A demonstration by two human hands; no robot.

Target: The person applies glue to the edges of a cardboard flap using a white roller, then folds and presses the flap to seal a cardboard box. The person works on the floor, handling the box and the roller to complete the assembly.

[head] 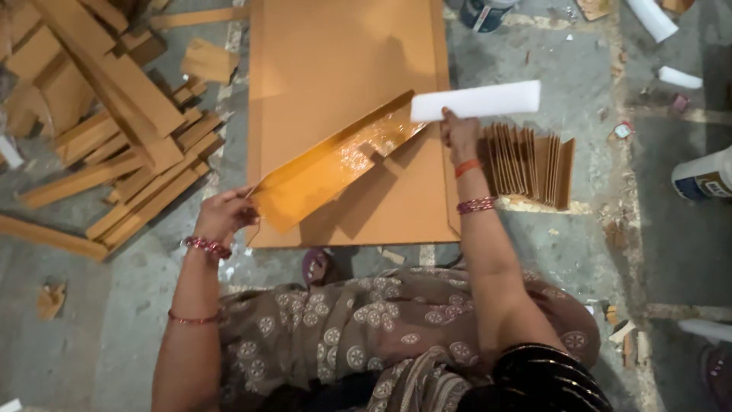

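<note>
Fingertips (245,216) hidden behind board (335,164) — glare.

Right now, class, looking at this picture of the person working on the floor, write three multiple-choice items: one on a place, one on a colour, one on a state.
1. Where does the stack of folded cardboard pieces stand?
A. Right of the large flat board
B. On the wooden offcuts
C. In the person's lap

2. What colour is the strip in the right hand?
A. Black
B. White
C. Green

3. How is the glossy orange piece in the left hand?
A. Lying flat
B. Rolled up
C. Lifted and tilted

Answers: 1 A, it stands beside the board's right edge; 2 B, the strip is plainly white; 3 C, it casts a shadow on the board below.
</note>
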